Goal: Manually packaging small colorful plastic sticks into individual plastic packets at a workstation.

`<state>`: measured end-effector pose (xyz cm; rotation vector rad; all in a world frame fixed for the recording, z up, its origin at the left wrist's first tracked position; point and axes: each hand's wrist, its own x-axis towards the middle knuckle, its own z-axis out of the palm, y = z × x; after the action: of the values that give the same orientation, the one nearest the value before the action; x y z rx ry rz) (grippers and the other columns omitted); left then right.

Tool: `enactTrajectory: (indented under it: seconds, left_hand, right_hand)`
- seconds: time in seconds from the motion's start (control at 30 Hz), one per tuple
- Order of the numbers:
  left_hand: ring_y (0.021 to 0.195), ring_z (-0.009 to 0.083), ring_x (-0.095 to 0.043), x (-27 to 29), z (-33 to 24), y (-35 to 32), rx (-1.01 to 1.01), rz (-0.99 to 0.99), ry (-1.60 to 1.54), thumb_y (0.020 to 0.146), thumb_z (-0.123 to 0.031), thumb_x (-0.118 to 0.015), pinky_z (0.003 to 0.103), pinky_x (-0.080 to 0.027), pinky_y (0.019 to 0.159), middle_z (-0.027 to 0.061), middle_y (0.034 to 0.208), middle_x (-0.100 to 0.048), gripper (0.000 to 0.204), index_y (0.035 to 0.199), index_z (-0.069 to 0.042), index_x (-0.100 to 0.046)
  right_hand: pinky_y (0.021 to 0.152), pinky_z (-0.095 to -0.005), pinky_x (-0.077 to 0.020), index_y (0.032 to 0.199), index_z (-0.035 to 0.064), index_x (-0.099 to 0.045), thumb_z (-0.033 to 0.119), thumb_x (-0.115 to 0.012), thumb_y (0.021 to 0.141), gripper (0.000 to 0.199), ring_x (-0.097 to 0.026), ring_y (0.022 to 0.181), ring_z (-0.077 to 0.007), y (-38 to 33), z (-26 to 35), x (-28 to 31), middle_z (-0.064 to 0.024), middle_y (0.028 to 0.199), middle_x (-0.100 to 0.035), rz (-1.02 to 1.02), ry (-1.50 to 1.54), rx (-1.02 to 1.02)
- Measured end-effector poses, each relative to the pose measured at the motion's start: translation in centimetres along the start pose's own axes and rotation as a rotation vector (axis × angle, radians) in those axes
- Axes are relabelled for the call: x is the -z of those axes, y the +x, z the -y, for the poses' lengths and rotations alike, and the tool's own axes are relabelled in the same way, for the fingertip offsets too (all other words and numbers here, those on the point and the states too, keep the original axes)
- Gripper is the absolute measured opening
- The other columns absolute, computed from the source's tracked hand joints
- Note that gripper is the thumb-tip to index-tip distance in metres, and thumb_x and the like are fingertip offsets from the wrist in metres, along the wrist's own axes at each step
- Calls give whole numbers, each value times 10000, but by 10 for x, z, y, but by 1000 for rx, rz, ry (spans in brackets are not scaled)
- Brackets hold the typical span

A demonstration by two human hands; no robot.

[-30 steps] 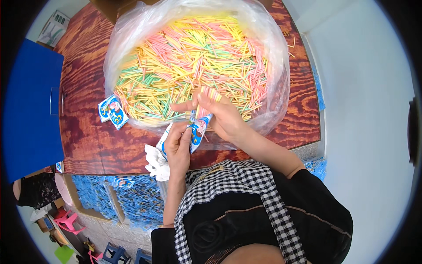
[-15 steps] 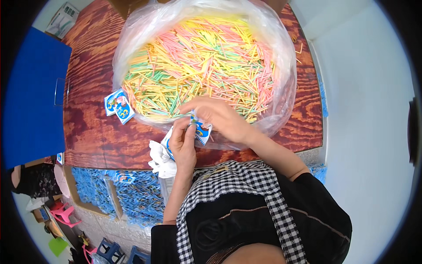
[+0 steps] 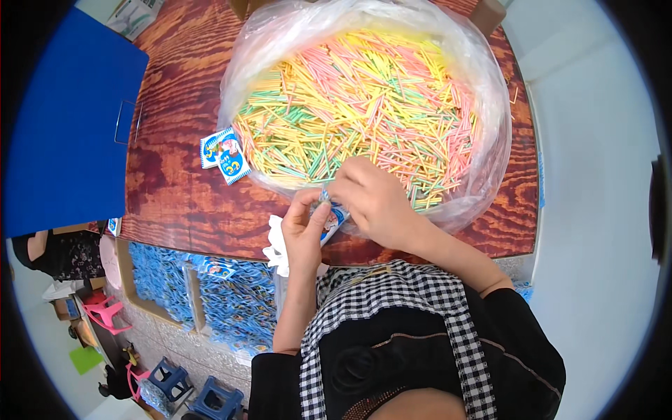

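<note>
My left hand [image 3: 306, 229] pinches a small blue-and-white printed packet [image 3: 333, 222] between thumb and fingers at the table's near edge. My right hand [image 3: 376, 203] is closed, its bent fingertips at the packet's upper edge; what they grip is hidden. Just beyond both hands spreads a large clear plastic bag [image 3: 490, 143], its mouth wide, full of thin pastel sticks [image 3: 364, 105] in yellow, pink and green. Beside the bag's left side lie small blue-and-white packets [image 3: 234, 166], overlapping. White crumpled material [image 3: 276, 245] hangs by my left wrist.
The red wood-grain table [image 3: 171, 196] carries the bag. A blue panel [image 3: 70, 126] stands at its left. Below the near edge are boxes [image 3: 161, 280] heaped with blue packets. Blue stools [image 3: 215, 399] and a pink chair [image 3: 105, 315] stand lower left. Another person's arm [image 3: 38, 245] shows at far left.
The view has shifted, so the table scene sits farther right. My right hand's fingers have curled in from a stretched pose over the packet. My left hand keeps its pinch.
</note>
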<state>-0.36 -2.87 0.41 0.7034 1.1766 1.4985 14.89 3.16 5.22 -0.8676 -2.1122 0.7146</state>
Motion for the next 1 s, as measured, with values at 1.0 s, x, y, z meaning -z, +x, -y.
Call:
enactTrajectory:
  seconds: [1.0]
  left_hand:
    - [759, 68, -573, 115, -64, 121, -135, -167, 124, 857, -125, -673, 217, -432, 702, -2, 828, -657, 140, 959, -31, -694]
  right_hand:
    - [745, -242, -433, 988, -33, -617, 4, -559, 859, 146, -562, 857, -123, -27, -4, 14, -55, 926, -580, 223, 518, -468]
